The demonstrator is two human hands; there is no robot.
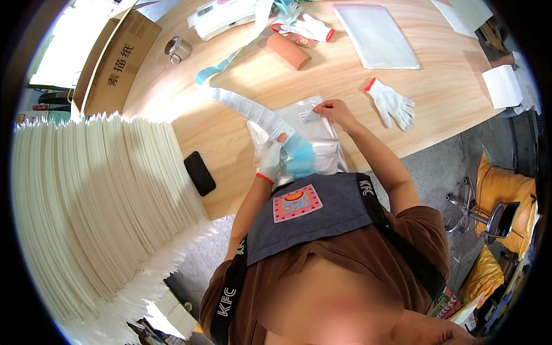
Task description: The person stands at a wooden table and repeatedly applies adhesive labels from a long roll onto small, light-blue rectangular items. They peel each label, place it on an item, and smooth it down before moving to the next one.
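Note:
My left hand [270,159], in a white glove with a red cuff and a bare fingertip showing, is closed on a long strip of white labels [247,109]. The strip runs up and away over the table, and its pale blue backing [300,154] hangs below my hand. My bare right hand [340,112] is closed, thumb and fingertips together at the edge of a small white label [309,116]. That label lies on the upper part of a clear plastic bag [326,131] on a stack of such bags at the table's near edge. Part of the stack is hidden by my left hand and the strip.
A tall stack of white paper [103,201] rises on the left, with a black phone [199,173] beside it. Farther off are a cardboard box [118,63], metal mug [178,50], orange-brown roll [289,52], loose glove [391,103] and plastic sleeves [376,37].

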